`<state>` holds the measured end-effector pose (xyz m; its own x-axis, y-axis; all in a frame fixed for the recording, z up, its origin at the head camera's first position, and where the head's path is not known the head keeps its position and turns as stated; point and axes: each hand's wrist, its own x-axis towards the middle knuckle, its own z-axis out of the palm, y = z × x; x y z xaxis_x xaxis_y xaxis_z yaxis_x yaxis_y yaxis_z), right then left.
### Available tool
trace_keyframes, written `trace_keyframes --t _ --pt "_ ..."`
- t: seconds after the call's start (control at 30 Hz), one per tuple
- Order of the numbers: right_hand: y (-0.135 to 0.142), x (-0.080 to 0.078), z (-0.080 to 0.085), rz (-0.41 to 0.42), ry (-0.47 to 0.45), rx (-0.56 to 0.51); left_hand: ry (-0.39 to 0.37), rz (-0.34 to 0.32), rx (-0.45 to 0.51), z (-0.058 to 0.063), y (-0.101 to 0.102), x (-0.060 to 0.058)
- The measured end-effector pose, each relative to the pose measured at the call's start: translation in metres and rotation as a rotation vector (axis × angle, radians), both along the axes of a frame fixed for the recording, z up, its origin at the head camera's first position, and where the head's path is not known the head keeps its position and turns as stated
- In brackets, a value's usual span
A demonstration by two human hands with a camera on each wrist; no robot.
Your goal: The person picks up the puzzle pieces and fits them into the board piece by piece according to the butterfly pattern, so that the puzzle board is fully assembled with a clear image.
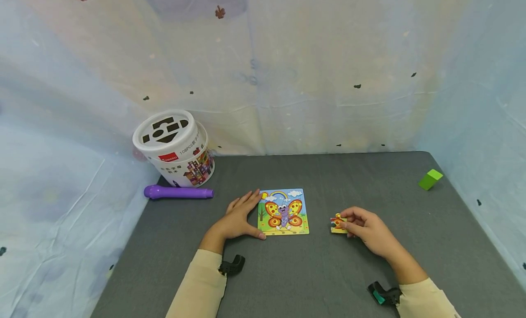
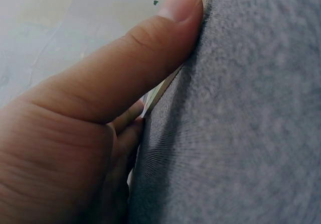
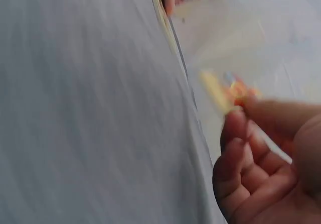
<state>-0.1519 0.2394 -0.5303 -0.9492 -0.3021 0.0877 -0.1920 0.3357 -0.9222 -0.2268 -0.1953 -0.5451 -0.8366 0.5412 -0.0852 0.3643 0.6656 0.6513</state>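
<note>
In the head view a square butterfly jigsaw puzzle (image 1: pixel 284 212) lies flat on the grey table. My left hand (image 1: pixel 239 220) rests along its left side, fingers extended toward the upper left corner and thumb touching near the lower left one. The left wrist view shows that thumb (image 2: pixel 135 58) large, against the puzzle's thin edge (image 2: pixel 161 89). To the right and apart from the puzzle, my right hand (image 1: pixel 370 229) pinches a small yellow and red puzzle piece (image 1: pixel 338 224) between thumb and fingers. That piece (image 3: pixel 218 91) looks blurred in the right wrist view, partly hidden by the fingertips.
A white bucket (image 1: pixel 174 149) with shape cut-outs in its lid stands at the table's back left corner. In front of it lies a purple microphone-shaped stick (image 1: pixel 178 192). A green block (image 1: pixel 430 179) sits near the right edge. Patterned cloth (image 1: pixel 308 71) hangs behind the grey table (image 1: pixel 304 277).
</note>
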Motion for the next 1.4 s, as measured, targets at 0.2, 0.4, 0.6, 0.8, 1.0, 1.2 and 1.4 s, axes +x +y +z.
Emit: trace_keyframes --t 0.2,0.4,0.6,0.8,1.0,1.2,1.4 --pt "-0.027 -0.002 -0.005 0.004 -0.026 -0.054 0.001 0.004 -0.005 0.000 0.000 -0.001" --pt "-0.051 -0.005 -0.009 0.030 -0.063 -0.061 0.000 0.002 -0.010 0.000 0.000 -0.001" --pt "-0.077 -0.012 -0.012 0.004 -0.043 -0.037 0.000 0.002 -0.001 0.000 0.000 -0.002" --pt "-0.099 -0.019 -0.011 -0.095 -0.015 0.051 0.000 0.002 -0.009 -0.001 0.000 -0.002" --pt "-0.111 -0.022 -0.008 -0.131 0.007 0.159 -0.013 0.009 -0.022 -0.002 0.000 -0.002" --pt "-0.113 -0.020 -0.008 -0.133 0.102 0.269 -0.011 0.009 -0.020 -0.003 0.000 -0.003" --pt "-0.111 -0.008 -0.007 -0.019 0.263 0.393 -0.010 0.005 -0.015 -0.004 -0.001 -0.003"
